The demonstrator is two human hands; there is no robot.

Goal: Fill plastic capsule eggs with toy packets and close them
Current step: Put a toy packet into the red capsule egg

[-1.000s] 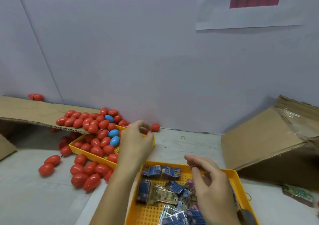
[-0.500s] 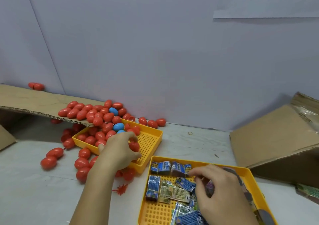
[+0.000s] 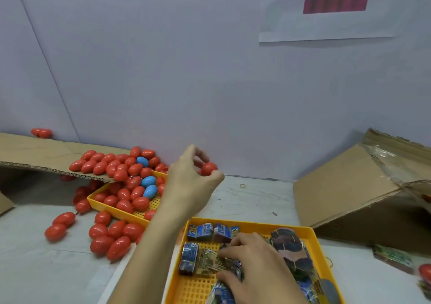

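Cardboard flap [image 3: 46, 154]: lay at far left, red eggs heaped on its right end.
Egg tray [image 3: 109, 206]: yellow, just beside the flap, holding red eggs and three blue ones; more red eggs were scattered on the table [image 3: 256, 201] in front of it.
Left hand [image 3: 191, 182]: was raised above the egg tray's right end, hiding that corner.
Red egg [image 3: 208, 168]: was pinched between the left thumb and fingertips; its long axis could not be told.
Packet tray [image 3: 312, 236]: yellow, nearest the camera, full of toy packets [image 3: 200, 232].
Right hand [image 3: 256, 268]: fingers were curled down among the packets, pinching one.
Cardboard box [image 3: 345, 187]: lay tilted at right.
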